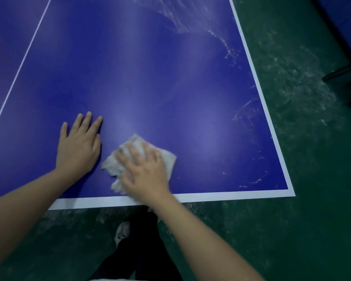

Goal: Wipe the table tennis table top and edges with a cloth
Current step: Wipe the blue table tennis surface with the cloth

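The blue table tennis table (150,74) fills the upper view, with a white line along its near and right edges and a thin white centre line at the left. A crumpled grey-white cloth (168,157) lies on the top close to the near edge. My right hand (145,171) presses flat on the cloth with fingers spread and looks blurred. My left hand (78,145) rests flat on the bare blue top just left of the cloth, fingers apart, holding nothing. White wet streaks (227,47) mark the top along the right edge and at the far right.
Dark green scuffed floor (302,159) surrounds the near right table corner (291,193). My legs in dark trousers and one foot (123,230) stand below the near edge. A dark object (344,76) with a bar sits on the floor at the far right.
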Available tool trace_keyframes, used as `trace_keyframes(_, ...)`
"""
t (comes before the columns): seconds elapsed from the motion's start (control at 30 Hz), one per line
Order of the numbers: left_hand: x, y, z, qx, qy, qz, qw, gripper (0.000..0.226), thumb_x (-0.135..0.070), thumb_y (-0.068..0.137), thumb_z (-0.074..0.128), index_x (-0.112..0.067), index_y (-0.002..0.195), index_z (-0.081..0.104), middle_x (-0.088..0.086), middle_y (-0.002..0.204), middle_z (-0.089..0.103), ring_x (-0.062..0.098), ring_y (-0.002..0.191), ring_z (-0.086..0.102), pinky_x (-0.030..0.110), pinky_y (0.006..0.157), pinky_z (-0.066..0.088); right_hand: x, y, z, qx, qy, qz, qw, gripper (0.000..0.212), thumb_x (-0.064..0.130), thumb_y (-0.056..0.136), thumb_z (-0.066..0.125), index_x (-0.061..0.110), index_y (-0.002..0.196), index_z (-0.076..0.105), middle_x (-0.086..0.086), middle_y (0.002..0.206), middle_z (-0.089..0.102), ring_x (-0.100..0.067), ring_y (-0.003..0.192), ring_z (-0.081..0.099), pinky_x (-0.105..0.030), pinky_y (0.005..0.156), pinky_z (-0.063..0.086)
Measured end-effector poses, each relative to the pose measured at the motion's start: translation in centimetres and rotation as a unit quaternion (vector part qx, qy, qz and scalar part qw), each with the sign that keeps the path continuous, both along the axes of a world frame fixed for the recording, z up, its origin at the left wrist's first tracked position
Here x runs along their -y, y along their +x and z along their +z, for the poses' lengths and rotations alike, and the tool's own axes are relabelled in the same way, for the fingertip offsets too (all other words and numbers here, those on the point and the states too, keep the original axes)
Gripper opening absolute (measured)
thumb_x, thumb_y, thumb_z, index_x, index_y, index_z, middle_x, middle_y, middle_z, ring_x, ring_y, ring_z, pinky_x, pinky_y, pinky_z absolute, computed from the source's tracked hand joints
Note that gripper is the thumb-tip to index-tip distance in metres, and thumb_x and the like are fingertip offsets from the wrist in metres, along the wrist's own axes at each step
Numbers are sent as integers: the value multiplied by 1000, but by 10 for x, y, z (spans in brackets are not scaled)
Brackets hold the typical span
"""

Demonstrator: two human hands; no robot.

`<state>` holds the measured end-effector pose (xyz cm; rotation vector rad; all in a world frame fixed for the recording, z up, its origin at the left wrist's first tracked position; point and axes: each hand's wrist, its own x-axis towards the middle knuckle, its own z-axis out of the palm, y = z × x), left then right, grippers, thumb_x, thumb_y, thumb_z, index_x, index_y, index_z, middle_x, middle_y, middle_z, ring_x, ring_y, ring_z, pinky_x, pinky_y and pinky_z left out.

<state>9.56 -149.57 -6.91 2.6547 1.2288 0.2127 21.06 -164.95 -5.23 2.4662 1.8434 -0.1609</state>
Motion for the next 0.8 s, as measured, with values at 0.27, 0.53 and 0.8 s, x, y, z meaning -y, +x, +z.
trace_keyframes(0.27,1,0,3,-11,-6,-2,1000,49,-18,97,36,-13,145,31,13,152,26,29,142,19,50,112,11,102,78,-3,0,9,-119,993,53,35,89,35,23,140,44,-2,147,41,-31,131,44,-39,108,27)
trace_keyframes(0.53,4,3,7,-30,-6,13,999,49,-16,96,39,-11,144,33,15,151,29,31,141,21,52,110,13,207,209,-7,-42,38,-528,848,48,35,100,25,34,148,21,3,158,15,-26,145,9,-46,116,7)
trace_keyframes(0.8,31,38,9,41,-13,126,991,46,-8,92,45,-5,138,39,20,147,32,35,139,21,54,111,9,147,141,-9,-36,15,-286,958,53,44,96,20,39,148,11,12,156,8,-22,145,4,-42,116,6)
